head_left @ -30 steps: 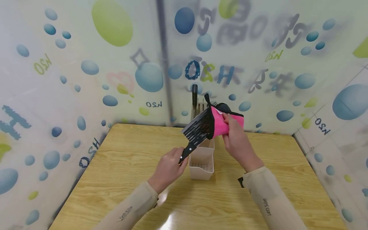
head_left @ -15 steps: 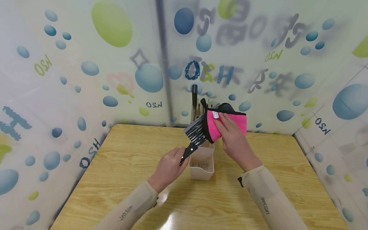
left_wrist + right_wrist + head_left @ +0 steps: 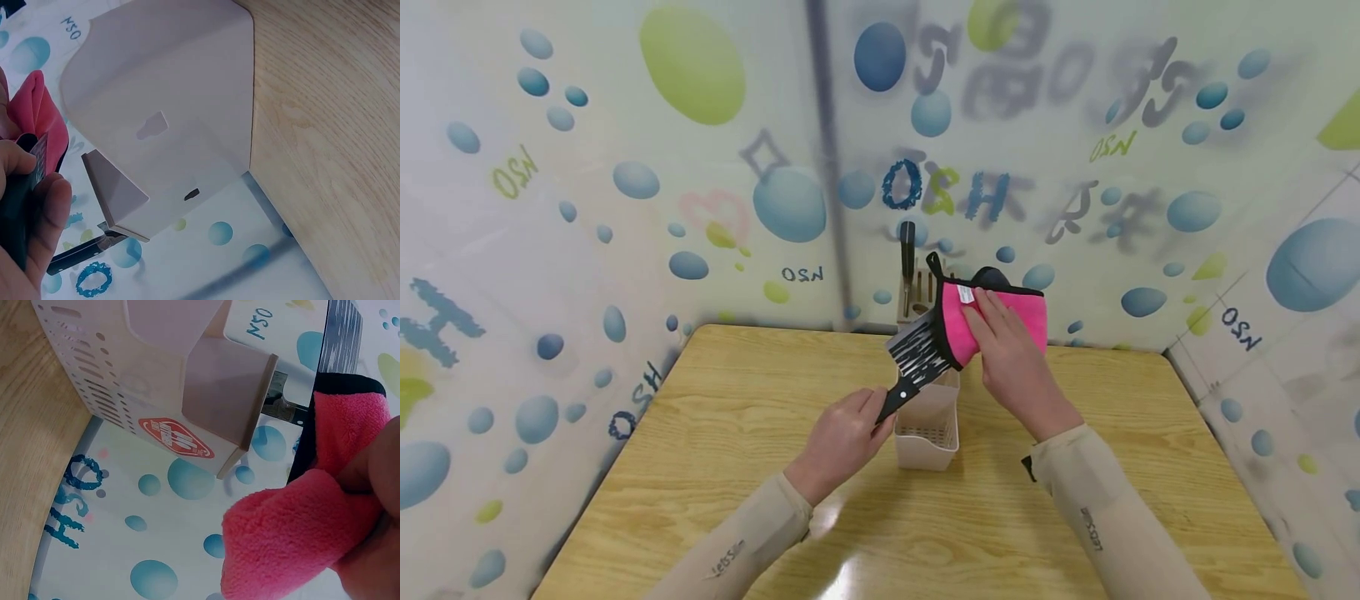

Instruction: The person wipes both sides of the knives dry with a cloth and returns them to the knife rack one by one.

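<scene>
My left hand (image 3: 846, 429) grips the black riveted handle of a cleaver (image 3: 917, 350). Its broad blade, streaked dark and silver, slants up to the right above the beige knife rack (image 3: 927, 452). A pink cloth (image 3: 958, 325) with black trim and a hanging loop covers the upper part of the blade. My right hand (image 3: 1018, 371) holds this cloth from the right, fingers laid along its outer face. In the right wrist view the fluffy cloth (image 3: 281, 540) bunches in the fingers beside the blade. The covered end of the blade is hidden.
Another black-handled knife (image 3: 908, 250) stands upright in the slotted back of the rack. A rounded black object (image 3: 990, 277) shows behind the cloth. The rack stands on a wooden table (image 3: 737, 400), with patterned walls (image 3: 790, 108) at the back and sides.
The cloth and right hand have shifted slightly right, with the fingers lying flatter over the cloth. The cleaver has moved a little right and down, still in the left hand.
</scene>
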A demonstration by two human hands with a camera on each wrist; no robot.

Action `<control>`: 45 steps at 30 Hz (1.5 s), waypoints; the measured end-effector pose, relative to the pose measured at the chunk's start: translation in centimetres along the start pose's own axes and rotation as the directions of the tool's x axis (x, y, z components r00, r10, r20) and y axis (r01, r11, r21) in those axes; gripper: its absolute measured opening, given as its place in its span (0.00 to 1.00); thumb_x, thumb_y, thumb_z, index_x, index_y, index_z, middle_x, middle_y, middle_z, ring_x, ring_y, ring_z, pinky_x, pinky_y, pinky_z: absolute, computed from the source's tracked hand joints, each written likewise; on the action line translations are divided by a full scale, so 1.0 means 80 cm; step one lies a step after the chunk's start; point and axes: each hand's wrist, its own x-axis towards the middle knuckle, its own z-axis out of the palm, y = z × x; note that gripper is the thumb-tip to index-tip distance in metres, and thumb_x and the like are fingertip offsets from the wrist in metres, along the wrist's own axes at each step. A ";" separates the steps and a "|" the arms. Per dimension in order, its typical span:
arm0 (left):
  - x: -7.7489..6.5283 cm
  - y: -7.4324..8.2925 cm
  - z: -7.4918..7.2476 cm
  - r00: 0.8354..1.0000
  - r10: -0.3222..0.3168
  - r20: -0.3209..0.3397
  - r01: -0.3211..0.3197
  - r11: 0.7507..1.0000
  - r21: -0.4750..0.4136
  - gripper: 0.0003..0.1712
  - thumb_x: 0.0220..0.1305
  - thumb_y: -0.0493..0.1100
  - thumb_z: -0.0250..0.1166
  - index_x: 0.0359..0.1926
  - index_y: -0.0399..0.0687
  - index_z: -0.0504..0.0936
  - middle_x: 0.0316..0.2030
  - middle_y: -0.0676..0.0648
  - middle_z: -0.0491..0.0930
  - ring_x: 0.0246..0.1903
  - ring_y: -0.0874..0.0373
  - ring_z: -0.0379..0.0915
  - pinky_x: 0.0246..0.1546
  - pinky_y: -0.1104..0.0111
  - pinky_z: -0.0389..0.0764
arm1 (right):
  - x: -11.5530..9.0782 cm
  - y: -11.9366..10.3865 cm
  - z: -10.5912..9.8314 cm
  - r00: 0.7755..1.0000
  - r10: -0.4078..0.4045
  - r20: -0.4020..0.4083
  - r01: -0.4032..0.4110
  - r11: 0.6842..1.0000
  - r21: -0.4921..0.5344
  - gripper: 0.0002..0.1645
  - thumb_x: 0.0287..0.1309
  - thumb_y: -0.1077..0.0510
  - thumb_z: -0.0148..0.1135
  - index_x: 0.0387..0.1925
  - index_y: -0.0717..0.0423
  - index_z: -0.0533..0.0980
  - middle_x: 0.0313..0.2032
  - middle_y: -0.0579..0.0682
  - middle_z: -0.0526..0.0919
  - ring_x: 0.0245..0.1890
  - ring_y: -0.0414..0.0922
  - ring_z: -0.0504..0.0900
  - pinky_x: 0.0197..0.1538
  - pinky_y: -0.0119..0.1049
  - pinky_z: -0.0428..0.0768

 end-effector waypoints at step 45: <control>0.005 0.008 0.003 1.000 0.000 -0.031 0.000 1.000 0.009 0.17 0.54 0.37 0.78 0.41 0.33 0.81 0.28 0.44 0.81 0.25 0.54 0.79 0.26 0.65 0.83 | -0.004 -0.007 -0.003 0.980 0.197 0.008 -0.197 0.978 0.064 0.30 0.66 0.76 0.50 0.69 0.76 0.65 0.72 0.76 0.61 0.74 0.71 0.60 0.72 0.60 0.64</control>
